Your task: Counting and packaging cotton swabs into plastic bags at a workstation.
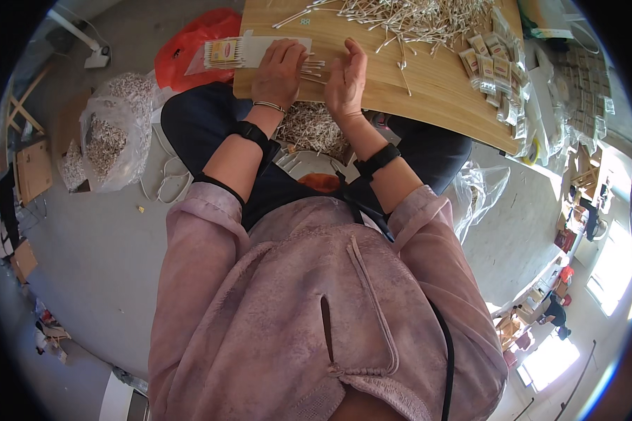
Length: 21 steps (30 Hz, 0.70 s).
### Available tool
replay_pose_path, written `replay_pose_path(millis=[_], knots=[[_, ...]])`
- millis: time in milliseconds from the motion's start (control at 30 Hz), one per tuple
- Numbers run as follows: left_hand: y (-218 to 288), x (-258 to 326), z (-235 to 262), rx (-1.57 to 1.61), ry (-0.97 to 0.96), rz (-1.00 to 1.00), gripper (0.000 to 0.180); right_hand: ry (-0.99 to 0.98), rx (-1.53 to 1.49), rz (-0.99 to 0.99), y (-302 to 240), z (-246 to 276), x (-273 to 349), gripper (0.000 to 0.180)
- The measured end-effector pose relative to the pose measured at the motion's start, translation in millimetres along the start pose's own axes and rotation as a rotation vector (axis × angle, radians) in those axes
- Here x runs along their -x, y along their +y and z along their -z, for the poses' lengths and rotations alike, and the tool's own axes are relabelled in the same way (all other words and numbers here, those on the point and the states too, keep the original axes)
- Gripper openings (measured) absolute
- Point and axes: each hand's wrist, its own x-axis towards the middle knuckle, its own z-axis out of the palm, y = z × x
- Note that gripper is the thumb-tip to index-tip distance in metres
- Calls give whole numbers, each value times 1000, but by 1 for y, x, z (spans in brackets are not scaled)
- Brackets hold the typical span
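My left hand (279,74) lies palm down near the table's left corner, its fingers stretched over a white sheet (256,50) and the ends of some cotton swabs. Beside it, my right hand (346,81) is held on edge, fingers extended and palm turned toward the left one. A few loose cotton swabs (313,64) lie between the two hands, white tips pointing right. To the left, a clear packet of cotton swabs (222,53) with a yellow and red label rests at the table's edge. What lies beneath my left palm is hidden.
A big heap of loose cotton swabs (421,21) covers the far part of the wooden table (428,98). Filled packets (495,63) are piled at the right. More swabs (312,130) sit below the table's edge. A red bag (193,49) and a clear sack (116,137) stand left.
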Motion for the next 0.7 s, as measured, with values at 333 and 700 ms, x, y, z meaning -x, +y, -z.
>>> replay_pose_path(millis=[333,700], knots=[[-1,1,-3,99,44,49,19,-134,-354,-49,-13,-10,-2,47],[-19,0,-4,658,259,401,29,-422,291,327,-10,1,-12,69]])
